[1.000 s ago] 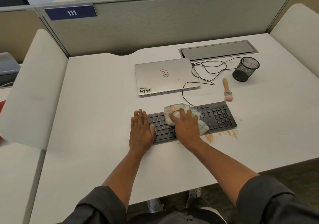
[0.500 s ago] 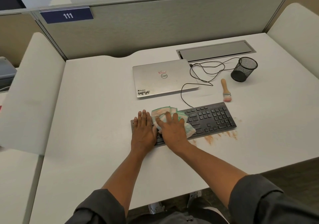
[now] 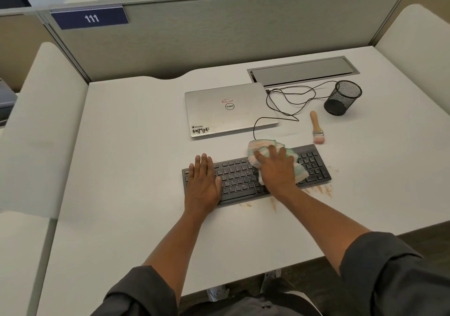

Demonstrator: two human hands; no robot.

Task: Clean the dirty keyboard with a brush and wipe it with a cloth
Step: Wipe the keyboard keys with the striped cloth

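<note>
Change: since half a second ago, my right hand (image 3: 276, 169) slid the cloth (image 3: 261, 148) from mid-keyboard toward 3 o'clock.
Right hand: fingers flat, pressing the cloth onto the keys.
Left hand (image 3: 203, 181): flat, bracing the keyboard (image 3: 238, 176) at its 9 o'clock end.
Brush (image 3: 316, 128): idle at 1 o'clock.
Meaning: I judge wiping underway; numpad unwiped, orange dust (image 3: 321, 189) remains at 5 o'clock.

Your one view: head camera, wide-angle, looking forward and down from above desk (image 3: 126, 159); keyboard (image 3: 243, 179) close below centre, partition (image 3: 219, 33) at top (your own sleeves fill bottom edge).
</note>
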